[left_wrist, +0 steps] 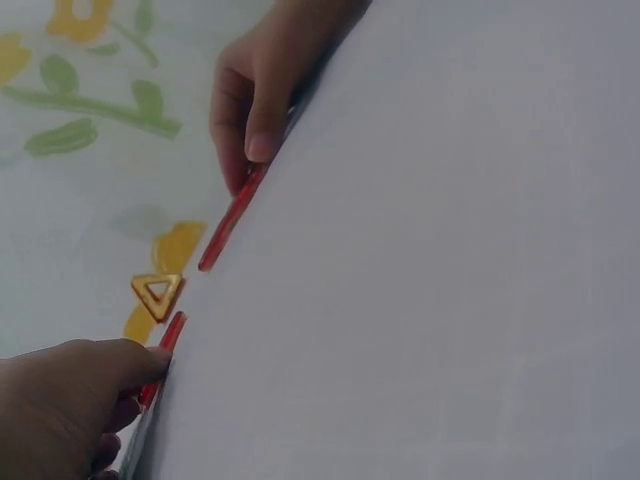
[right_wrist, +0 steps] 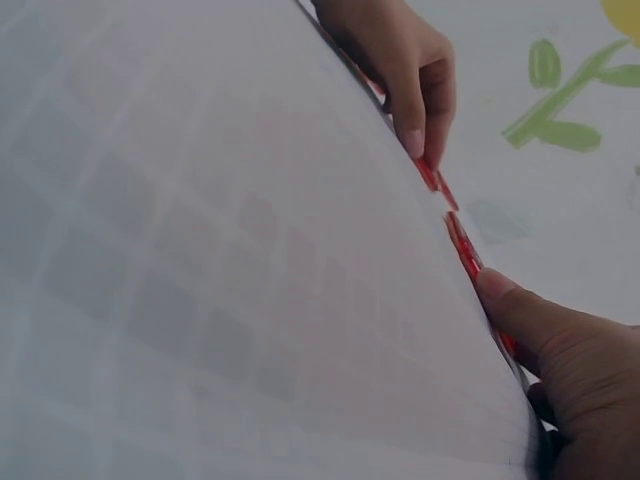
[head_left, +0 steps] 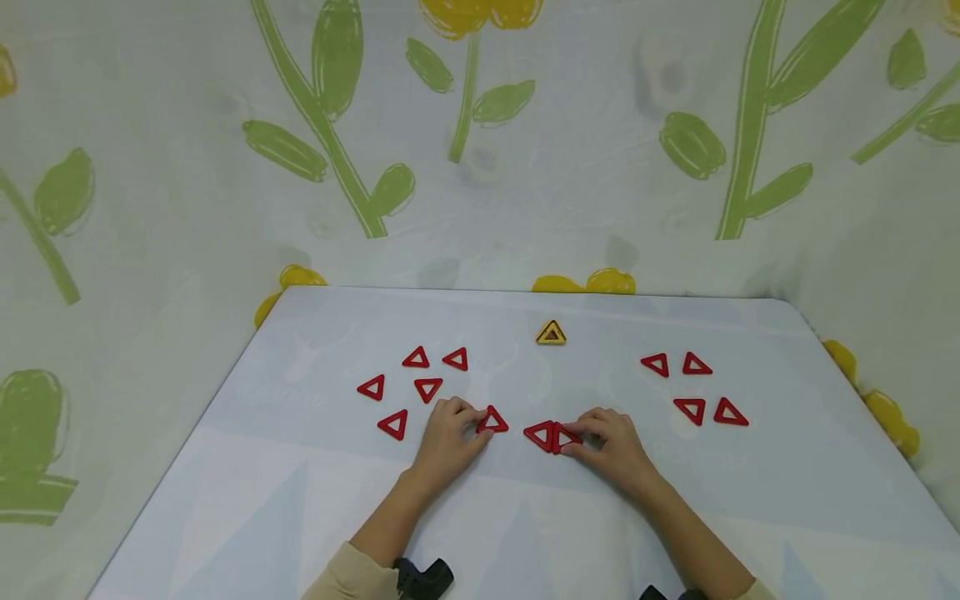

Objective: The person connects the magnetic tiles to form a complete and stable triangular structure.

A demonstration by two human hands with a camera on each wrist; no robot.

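In the head view my left hand (head_left: pixel 452 435) pinches a red triangular frame (head_left: pixel 492 420) by its left side, low over the table. My right hand (head_left: pixel 611 443) pinches another red triangle (head_left: pixel 567 438), whose left edge lies against the edge of a second red triangle (head_left: pixel 539 435). A small gap separates the left hand's triangle from this pair. The left wrist view shows the left thumb (left_wrist: pixel 150 362) on its piece, seen nearly edge-on. In the right wrist view the right hand (right_wrist: pixel 585 370) holds its red piece (right_wrist: pixel 466 250) from the near side.
Left of my left hand lie several loose red triangles (head_left: pixel 393 424). Several more red triangles (head_left: pixel 690 410) are spread at the right. Near the back edge of the white table (head_left: pixel 300 517) sits a yellow triangular piece (head_left: pixel 551 333). Behind hangs a flower-patterned cloth (head_left: pixel 555 192).
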